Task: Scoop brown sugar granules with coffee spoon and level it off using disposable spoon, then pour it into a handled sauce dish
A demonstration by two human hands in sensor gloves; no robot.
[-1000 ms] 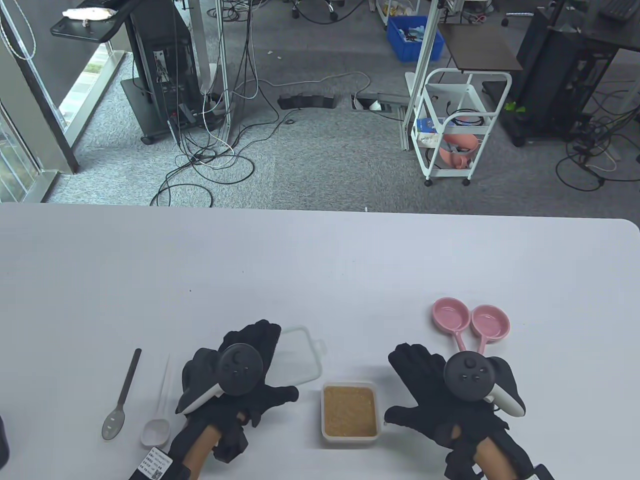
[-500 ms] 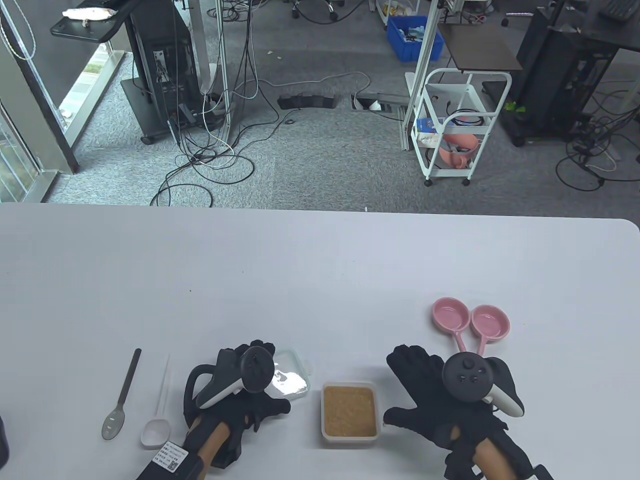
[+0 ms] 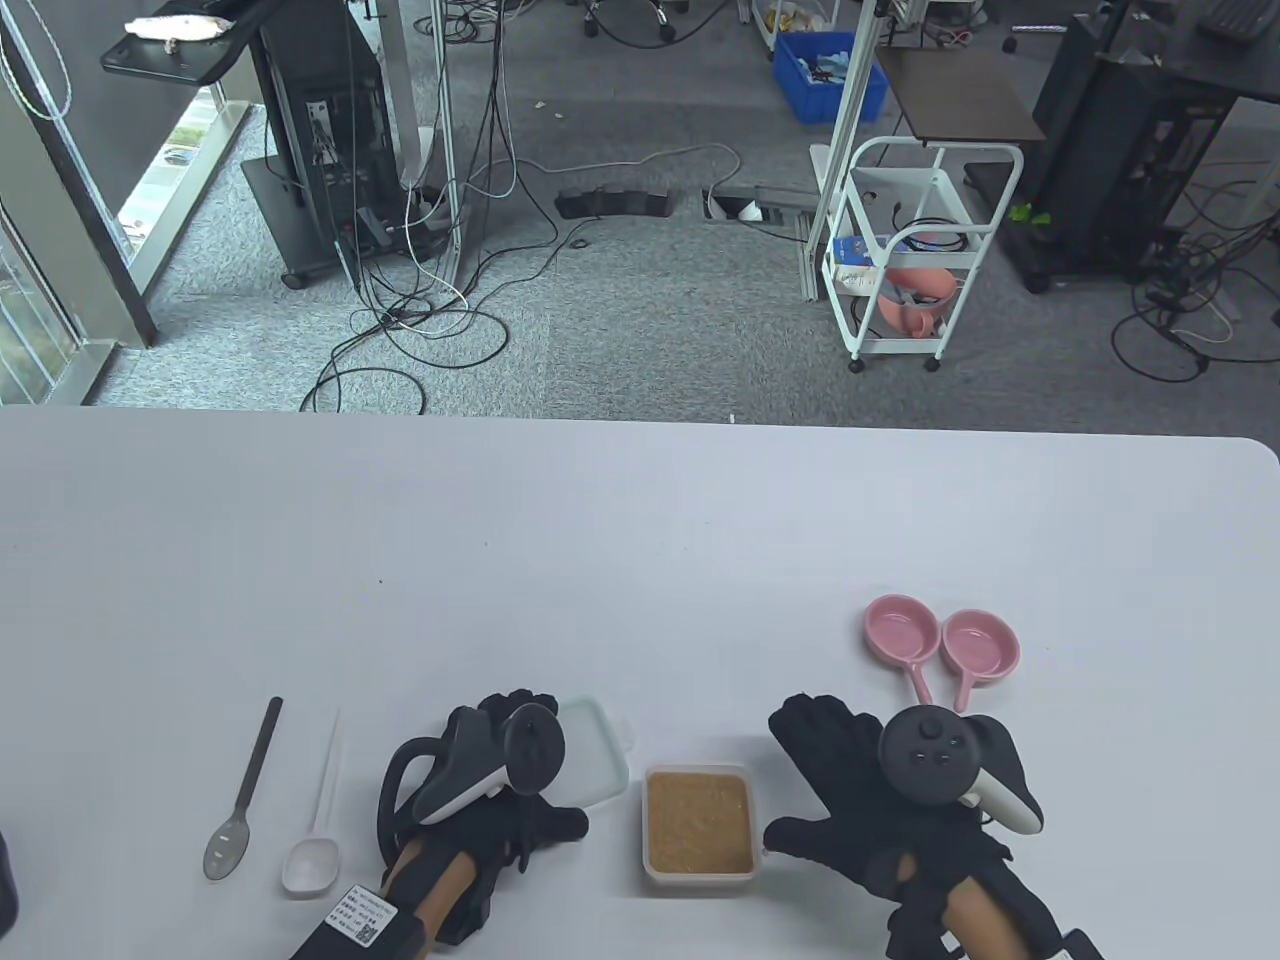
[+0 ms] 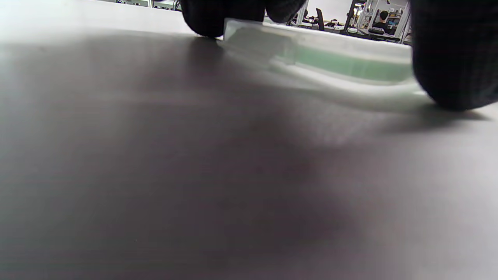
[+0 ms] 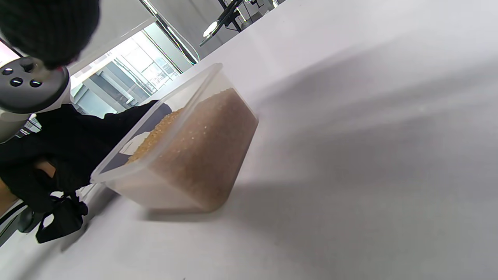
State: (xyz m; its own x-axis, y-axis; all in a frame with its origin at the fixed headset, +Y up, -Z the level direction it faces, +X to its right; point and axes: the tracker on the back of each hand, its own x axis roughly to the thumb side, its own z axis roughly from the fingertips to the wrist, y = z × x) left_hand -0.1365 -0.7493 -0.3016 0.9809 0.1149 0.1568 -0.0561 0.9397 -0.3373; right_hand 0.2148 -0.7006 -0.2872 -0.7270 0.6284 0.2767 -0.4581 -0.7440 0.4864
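We see the sugar tub (image 3: 698,823) uncovered at lower centre of the table (image 3: 640,540), ready for scooping. Our right hand (image 3: 880,800), fingers spread flat, steadies its right wall. Our left hand (image 3: 500,790) pinches the lid (image 3: 598,762) just left of it, parking it aside. Both spoons, the coffee spoon (image 3: 243,797) and the disposable spoon (image 3: 318,820), lie untouched at lower left. The pink sauce dishes (image 3: 940,645) wait upper right, handles partly hidden behind the right hand.

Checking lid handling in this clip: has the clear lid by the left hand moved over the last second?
Yes. The lid has come nearer and turned, now beside the sugar container, with the left hand on it.
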